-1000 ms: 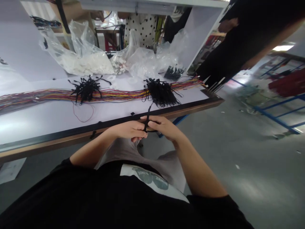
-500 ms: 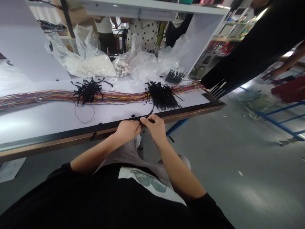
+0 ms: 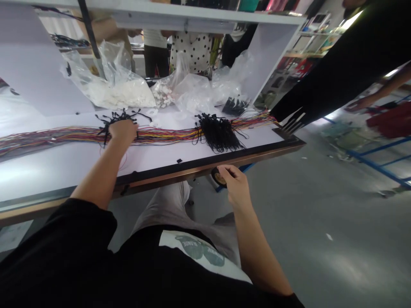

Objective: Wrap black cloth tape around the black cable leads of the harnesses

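Colored wires point(image 3: 160, 136) run along a white bench point(image 3: 152, 160), where a person's left hand point(image 3: 123, 131) reaches into a cluster of black connectors point(image 3: 104, 128) lying across them. Its fingertips are hidden, so how far they are parted, or whether they grip a connector, cannot be told. Behind, clear bags point(image 3: 120, 94) slump, the leftmost filled with white parts. A black scrap point(image 3: 179, 161) lies near the front edge, left of a second, denser bunch point(image 3: 218, 133) resting on the wires. In front of the edge, a tape roll point(image 3: 215, 176) is pinched at its side between the closed thumb and curled fingers of the right hand point(image 3: 236, 184). At far right, a person in black point(image 3: 340, 68) stands near a blue frame point(image 3: 374, 164).
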`<move>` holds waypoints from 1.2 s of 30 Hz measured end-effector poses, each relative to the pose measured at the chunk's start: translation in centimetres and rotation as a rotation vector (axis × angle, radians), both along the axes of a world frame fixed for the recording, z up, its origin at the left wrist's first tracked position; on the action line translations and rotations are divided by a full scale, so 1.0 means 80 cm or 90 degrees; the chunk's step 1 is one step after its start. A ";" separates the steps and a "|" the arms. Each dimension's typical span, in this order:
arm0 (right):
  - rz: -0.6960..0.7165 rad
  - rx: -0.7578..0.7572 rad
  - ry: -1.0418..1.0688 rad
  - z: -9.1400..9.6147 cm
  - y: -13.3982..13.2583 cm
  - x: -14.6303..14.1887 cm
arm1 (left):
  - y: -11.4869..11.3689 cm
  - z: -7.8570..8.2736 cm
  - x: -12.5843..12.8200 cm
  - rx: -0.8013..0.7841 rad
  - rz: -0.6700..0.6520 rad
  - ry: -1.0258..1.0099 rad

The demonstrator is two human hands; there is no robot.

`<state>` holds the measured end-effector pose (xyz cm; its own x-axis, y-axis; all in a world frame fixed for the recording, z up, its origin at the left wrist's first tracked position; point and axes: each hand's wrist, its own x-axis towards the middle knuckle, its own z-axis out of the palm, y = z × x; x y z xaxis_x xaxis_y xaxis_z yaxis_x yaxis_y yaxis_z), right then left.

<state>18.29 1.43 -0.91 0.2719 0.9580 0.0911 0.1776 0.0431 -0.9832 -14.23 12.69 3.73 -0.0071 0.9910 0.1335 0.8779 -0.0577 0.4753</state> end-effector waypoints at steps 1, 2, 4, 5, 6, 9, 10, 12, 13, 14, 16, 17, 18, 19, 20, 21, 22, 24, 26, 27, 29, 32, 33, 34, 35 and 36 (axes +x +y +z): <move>-0.002 -0.001 0.004 -0.003 -0.001 0.001 | 0.008 -0.002 0.027 -0.006 0.036 0.033; 0.000 -0.002 0.004 -0.006 -0.003 0.001 | 0.017 -0.004 0.057 -0.019 0.051 0.060; 0.017 -0.008 -0.006 -0.011 -0.007 0.002 | 0.036 -0.011 0.121 -0.063 0.019 0.096; 0.029 -0.012 -0.014 -0.014 -0.010 0.003 | 0.045 -0.016 0.151 -0.085 -0.005 0.105; 0.040 -0.016 -0.022 -0.017 -0.014 0.004 | 0.052 -0.021 0.177 -0.104 -0.031 0.111; 0.055 -0.027 -0.040 -0.028 -0.025 0.013 | 0.066 -0.034 0.225 -0.121 -0.073 0.130; 0.053 -0.031 -0.041 -0.031 -0.029 0.016 | 0.068 -0.036 0.230 -0.120 -0.077 0.135; 0.045 -0.037 -0.038 -0.036 -0.033 0.022 | 0.071 -0.036 0.229 -0.112 -0.082 0.143; 0.042 -0.039 -0.038 -0.038 -0.034 0.024 | 0.071 -0.034 0.225 -0.106 -0.083 0.144; 0.040 -0.037 -0.039 -0.039 -0.035 0.025 | 0.071 -0.030 0.218 -0.097 -0.081 0.143; 0.041 -0.027 -0.045 -0.039 -0.032 0.026 | 0.068 -0.020 0.200 -0.076 -0.071 0.132; 0.042 -0.019 -0.047 -0.037 -0.030 0.025 | 0.063 -0.014 0.190 -0.064 -0.066 0.124; 0.044 -0.011 -0.048 -0.035 -0.026 0.024 | 0.055 -0.009 0.180 -0.052 -0.066 0.118; 0.040 -0.004 -0.045 -0.031 -0.022 0.022 | 0.043 -0.005 0.170 -0.045 -0.076 0.099; 0.033 0.002 -0.039 -0.028 -0.016 0.021 | 0.028 -0.001 0.160 -0.048 -0.096 0.066; 0.025 0.007 -0.030 -0.023 -0.010 0.019 | 0.009 0.001 0.151 -0.065 -0.127 0.020; 0.019 0.012 -0.017 -0.019 -0.004 0.016 | -0.013 0.001 0.144 -0.107 -0.171 -0.110; 0.042 0.030 0.011 -0.010 0.008 0.009 | -0.060 -0.004 0.134 -0.236 -0.223 -0.359; 0.103 0.061 0.045 -0.003 0.016 -0.001 | -0.105 -0.014 0.130 -0.314 -0.256 -0.525; 0.124 0.074 0.068 0.000 0.018 -0.006 | -0.123 -0.020 0.129 -0.346 -0.264 -0.573; 0.128 0.086 0.115 0.007 0.015 -0.017 | -0.149 -0.032 0.129 -0.378 -0.257 -0.645; 0.101 0.094 0.123 0.016 0.003 -0.027 | -0.164 -0.041 0.127 -0.407 -0.244 -0.652; 0.102 0.100 0.100 0.019 -0.002 -0.029 | -0.165 -0.040 0.127 -0.415 -0.262 -0.612; 0.108 0.105 0.072 0.022 -0.007 -0.030 | -0.165 -0.036 0.126 -0.420 -0.294 -0.556; 0.119 0.108 0.045 0.024 -0.012 -0.030 | -0.165 -0.030 0.127 -0.418 -0.333 -0.496; 0.133 0.108 0.019 0.026 -0.016 -0.030 | -0.166 -0.024 0.130 -0.408 -0.368 -0.452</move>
<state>15.90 0.13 1.14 0.0755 0.9653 0.2499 0.1183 0.2402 -0.9635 -3.87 -0.58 1.84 0.6060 0.7536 -0.2548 0.3156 0.0662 0.9466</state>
